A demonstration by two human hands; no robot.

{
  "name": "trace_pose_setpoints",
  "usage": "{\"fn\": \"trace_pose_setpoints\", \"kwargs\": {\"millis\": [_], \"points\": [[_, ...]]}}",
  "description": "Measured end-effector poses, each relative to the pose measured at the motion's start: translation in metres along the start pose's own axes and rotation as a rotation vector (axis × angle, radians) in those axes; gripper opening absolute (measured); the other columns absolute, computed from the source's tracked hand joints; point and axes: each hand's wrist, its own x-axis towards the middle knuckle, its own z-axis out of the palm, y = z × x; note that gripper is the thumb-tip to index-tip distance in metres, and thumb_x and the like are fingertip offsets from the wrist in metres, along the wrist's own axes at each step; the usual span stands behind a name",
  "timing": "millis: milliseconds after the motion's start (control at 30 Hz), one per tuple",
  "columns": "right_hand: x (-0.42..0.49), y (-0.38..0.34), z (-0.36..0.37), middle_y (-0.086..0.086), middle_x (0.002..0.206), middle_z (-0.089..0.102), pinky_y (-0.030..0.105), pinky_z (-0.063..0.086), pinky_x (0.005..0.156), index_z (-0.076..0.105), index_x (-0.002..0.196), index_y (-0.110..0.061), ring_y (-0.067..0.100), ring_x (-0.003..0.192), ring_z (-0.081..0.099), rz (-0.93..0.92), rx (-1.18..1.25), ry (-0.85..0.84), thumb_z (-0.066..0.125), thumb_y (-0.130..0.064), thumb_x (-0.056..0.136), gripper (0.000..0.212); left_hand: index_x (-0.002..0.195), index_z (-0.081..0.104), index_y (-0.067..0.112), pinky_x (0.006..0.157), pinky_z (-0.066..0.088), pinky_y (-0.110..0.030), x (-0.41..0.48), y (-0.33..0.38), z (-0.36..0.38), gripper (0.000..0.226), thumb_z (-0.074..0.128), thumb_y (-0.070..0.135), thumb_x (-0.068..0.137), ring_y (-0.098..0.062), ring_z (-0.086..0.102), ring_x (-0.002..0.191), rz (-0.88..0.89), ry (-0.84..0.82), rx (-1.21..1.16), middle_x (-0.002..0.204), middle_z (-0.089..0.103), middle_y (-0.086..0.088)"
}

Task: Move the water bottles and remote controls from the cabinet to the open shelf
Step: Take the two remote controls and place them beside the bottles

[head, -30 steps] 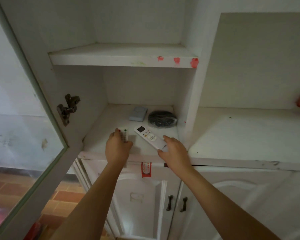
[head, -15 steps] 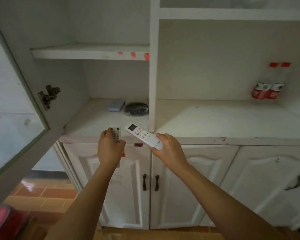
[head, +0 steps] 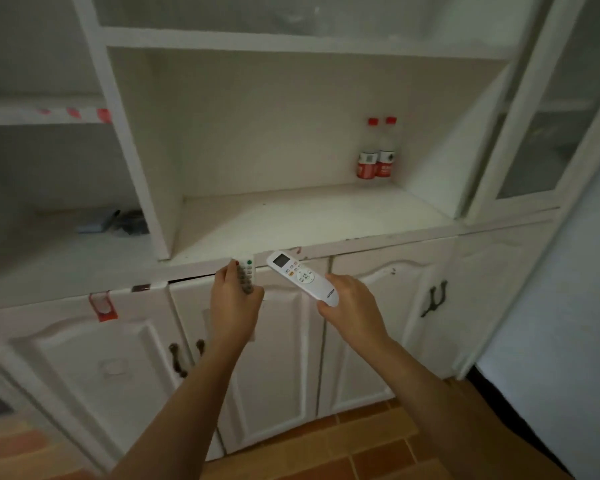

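My left hand (head: 234,306) grips a small grey-buttoned remote (head: 246,277), held upright just below the front edge of the open shelf (head: 291,220). My right hand (head: 352,306) holds a long white remote with a screen (head: 302,277) by its lower end, its screen end pointing up and left toward the shelf edge. Two water bottles (head: 376,152) with red caps and red labels stand side by side at the back right of the open shelf. The cabinet compartment (head: 66,251) lies to the left, behind a white divider.
A pale blue box (head: 92,225) and a dark bundle (head: 130,221) remain in the left cabinet compartment. White lower doors with dark handles (head: 433,297) are below the shelf. A glass-fronted door (head: 534,150) stands at the right. Tiled floor is underneath.
Both hands lifted the remotes out of the left cabinet compartment and carried them right, to the front of the open shelf. The view swung right, bringing the bottles into sight.
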Motion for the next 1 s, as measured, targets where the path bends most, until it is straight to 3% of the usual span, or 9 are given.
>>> {"fn": "trace_pose_setpoints", "kwargs": {"millis": [267, 533, 700, 1000], "points": [[0.003, 0.072, -0.046, 0.015, 0.119, 0.058, 0.035, 0.046, 0.087, 0.046, 0.128, -0.008, 0.027, 0.109, 0.051, 0.183, -0.020, 0.169, 0.063, -0.019, 0.082, 0.050, 0.134, 0.037, 0.003, 0.090, 0.040, -0.033, 0.006, 0.067, 0.076, 0.058, 0.058, 0.008, 0.079, -0.031, 0.050, 0.112, 0.119, -0.149, -0.047, 0.133, 0.043, -0.016], [0.064, 0.133, -0.057, 0.014, 0.123, 0.057, 0.035, 0.047, 0.090, 0.044, 0.130, -0.009, 0.025, 0.113, 0.051, 0.305, -0.071, 0.239, 0.064, -0.023, 0.082, 0.053, 0.136, 0.033, 0.005, 0.096, 0.038, -0.032, 0.067, 0.099, 0.161, 0.062, 0.059, 0.010, 0.081, -0.029, 0.049, 0.115, 0.177, -0.256, -0.110, 0.137, 0.038, -0.015], [0.122, 0.162, -0.062, 0.014, 0.124, 0.057, 0.036, 0.046, 0.094, 0.043, 0.130, -0.007, 0.026, 0.114, 0.052, 0.392, -0.044, 0.288, 0.065, -0.022, 0.082, 0.055, 0.134, 0.035, 0.006, 0.083, 0.039, -0.028, 0.126, 0.121, 0.205, 0.057, 0.058, 0.011, 0.083, -0.031, 0.054, 0.105, 0.194, -0.282, -0.143, 0.135, 0.034, -0.015], [0.208, 0.224, -0.067, 0.018, 0.117, 0.059, 0.030, 0.049, 0.083, 0.048, 0.124, -0.003, 0.027, 0.106, 0.056, 0.476, 0.025, 0.327, 0.062, -0.021, 0.084, 0.046, 0.129, 0.040, 0.005, 0.081, 0.039, -0.026, 0.210, 0.154, 0.291, 0.050, 0.057, 0.010, 0.082, -0.031, 0.056, 0.099, 0.167, -0.334, -0.151, 0.128, 0.040, -0.018]]}}
